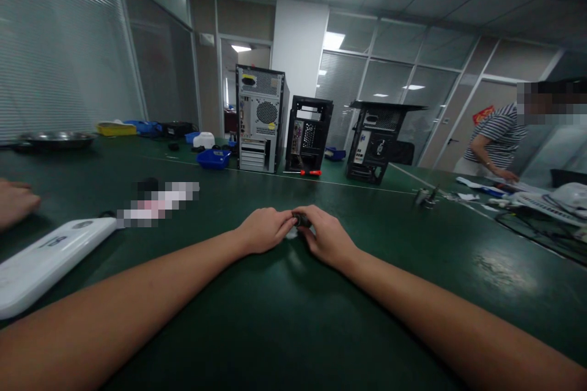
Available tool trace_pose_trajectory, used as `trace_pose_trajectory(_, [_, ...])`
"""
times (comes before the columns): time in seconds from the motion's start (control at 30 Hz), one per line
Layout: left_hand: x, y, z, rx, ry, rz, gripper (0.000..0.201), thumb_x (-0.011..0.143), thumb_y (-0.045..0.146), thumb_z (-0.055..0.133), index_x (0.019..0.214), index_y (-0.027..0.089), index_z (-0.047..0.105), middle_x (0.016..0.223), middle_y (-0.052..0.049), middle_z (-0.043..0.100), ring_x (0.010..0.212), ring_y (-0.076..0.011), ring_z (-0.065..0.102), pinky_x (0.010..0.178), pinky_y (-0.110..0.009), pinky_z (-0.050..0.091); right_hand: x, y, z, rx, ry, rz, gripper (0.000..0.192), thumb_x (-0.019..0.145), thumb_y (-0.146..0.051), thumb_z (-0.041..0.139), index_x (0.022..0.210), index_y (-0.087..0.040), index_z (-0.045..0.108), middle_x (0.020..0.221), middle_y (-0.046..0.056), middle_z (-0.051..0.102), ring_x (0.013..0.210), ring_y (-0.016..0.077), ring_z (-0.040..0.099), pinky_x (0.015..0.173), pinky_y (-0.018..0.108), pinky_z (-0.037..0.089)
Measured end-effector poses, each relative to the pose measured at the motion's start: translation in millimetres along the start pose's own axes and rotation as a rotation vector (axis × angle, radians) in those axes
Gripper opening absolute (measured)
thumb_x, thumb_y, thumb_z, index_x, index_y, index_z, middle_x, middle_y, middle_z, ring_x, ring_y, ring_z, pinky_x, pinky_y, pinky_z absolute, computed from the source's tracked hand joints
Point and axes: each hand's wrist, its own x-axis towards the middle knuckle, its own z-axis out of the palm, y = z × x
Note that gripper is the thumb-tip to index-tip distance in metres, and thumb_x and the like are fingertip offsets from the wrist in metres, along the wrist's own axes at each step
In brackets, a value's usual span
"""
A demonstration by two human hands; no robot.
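Out in front of me, just above the green tabletop [257,324], my two hands meet around a small dark, rounded object [300,220]. Its kind is too small and too covered by fingers to make out. My left hand [265,230] pinches it from the left with thumb and fingertips. From the right, the curled fingers of my right hand [329,237] close over its top and side. A small pale patch shows on the table just under the fingers.
Computer cases [259,119] stand at the back, with a red screwdriver [312,173] before them. A blue tray [213,159] sits left of them. A white device marked 18 [50,256] lies left, near another person's hand [16,203]. A person in stripes [498,134] stands right beside cables.
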Motion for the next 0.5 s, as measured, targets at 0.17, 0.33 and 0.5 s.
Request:
trace_pose_trajectory(0.17, [0,7,-0.9,-0.020,0.011,-0.079,0.046,0.100,0.046,0.027,0.107,0.023,0.065,0.086,-0.007,0.071,0.074,-0.0223,0.066,0.068,-0.031,0.047,0,8,8,0.059,0.169,0.160,0.048,0.093,-0.017,0.040,0.141,-0.020,0.032,0.125,0.013,0.055,0.114,0.0213,0.055,0.102,0.042,0.044])
trace_pose_trajectory(0.33, [-1,11,-1.5,-0.004,-0.003,-0.051,0.040,0.097,0.047,0.037,0.116,0.028,0.067,0.087,-0.007,0.073,0.078,-0.0244,0.068,0.071,-0.034,0.049,-1,6,4,0.145,0.155,0.209,0.040,0.097,-0.023,0.035,0.136,-0.020,0.033,0.121,0.012,0.054,0.111,0.0195,0.056,0.099,0.039,0.044])
trace_pose_trajectory(0.5, [-5,10,-4.1,-0.014,0.015,-0.036,0.044,0.098,0.047,0.034,0.100,0.026,0.073,0.082,-0.006,0.073,0.074,-0.0232,0.067,0.069,-0.032,0.048,-2,-8,-4,0.110,-0.015,0.072,0.042,0.089,-0.021,0.047,0.130,-0.019,0.039,0.113,0.009,0.058,0.099,0.0184,0.058,0.091,0.035,0.046])
